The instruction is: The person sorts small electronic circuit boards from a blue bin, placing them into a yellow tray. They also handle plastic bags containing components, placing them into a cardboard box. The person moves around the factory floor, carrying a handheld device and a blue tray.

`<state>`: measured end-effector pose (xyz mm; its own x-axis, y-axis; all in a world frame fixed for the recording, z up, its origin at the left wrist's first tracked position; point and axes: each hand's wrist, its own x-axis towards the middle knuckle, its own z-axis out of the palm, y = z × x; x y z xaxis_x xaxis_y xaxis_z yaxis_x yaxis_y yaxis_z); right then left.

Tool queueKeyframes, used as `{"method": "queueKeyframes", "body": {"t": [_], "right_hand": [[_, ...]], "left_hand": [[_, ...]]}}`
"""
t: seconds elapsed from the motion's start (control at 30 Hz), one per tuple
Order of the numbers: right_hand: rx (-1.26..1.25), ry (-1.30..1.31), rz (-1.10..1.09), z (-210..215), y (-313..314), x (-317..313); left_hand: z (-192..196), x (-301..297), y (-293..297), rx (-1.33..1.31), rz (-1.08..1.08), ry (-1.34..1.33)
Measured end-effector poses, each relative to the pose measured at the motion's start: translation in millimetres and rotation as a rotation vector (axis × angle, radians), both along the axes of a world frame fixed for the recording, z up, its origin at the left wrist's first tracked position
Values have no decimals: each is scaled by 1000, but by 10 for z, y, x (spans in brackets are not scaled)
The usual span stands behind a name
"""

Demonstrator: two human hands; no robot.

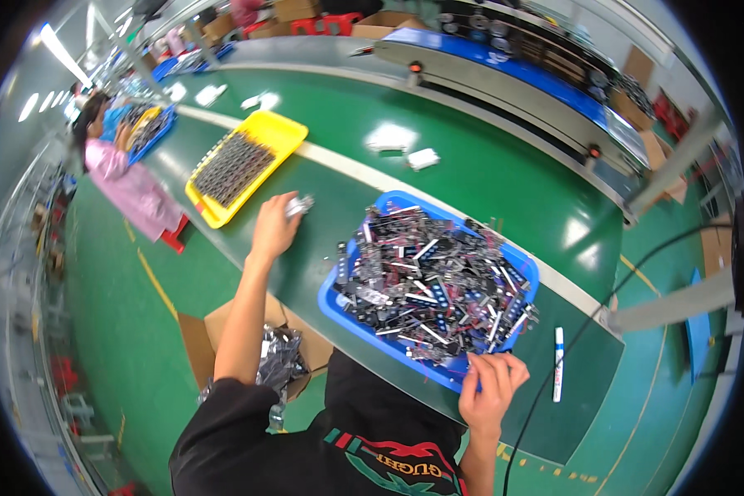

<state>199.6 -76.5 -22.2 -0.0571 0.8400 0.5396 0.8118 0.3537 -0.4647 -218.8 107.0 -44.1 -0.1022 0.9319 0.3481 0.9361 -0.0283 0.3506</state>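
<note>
at the near edge of the blue tray, the right hand pinches into the heaped dark parts, while the left hand, far out left, grips a silvery packet.

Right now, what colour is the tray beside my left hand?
Yellow: the rectangular plastic tray, clearest in the head view.
</note>
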Motion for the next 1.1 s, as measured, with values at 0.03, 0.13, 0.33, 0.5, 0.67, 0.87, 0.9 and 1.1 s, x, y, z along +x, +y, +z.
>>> {"method": "queueKeyframes", "body": {"t": [0.03, 0.13, 0.33, 0.5, 0.67, 0.87, 0.9, 1.1], "right_hand": [[-7, 0, -19, -1, -3, 9], [-16, -40, -49, -3, -28, 45], [-33, -52, -54, -36, 7, 61], [-45, -79, -87, -43, 17, 8], [-74, -57, -101, -97, -5, -25], [-99, -61, -87, -50, 35, 16], [-97, -62, -86, -41, 48, 26], [-73, -48, -96, -32, 81, 58]], "left_hand": [[29, 86, 20, -3, -14, 11], [20, -146, 133, 125, 49, 50], [25, -1182, 419, 148, 374, 214], [41, -1501, 536, -91, 290, 386], [299, -1615, 614, -245, 267, 81], [345, -1792, 649, -210, 190, 186], [336, -1839, 661, -222, 148, 213], [238, -1717, 607, -176, 167, 390]]}}
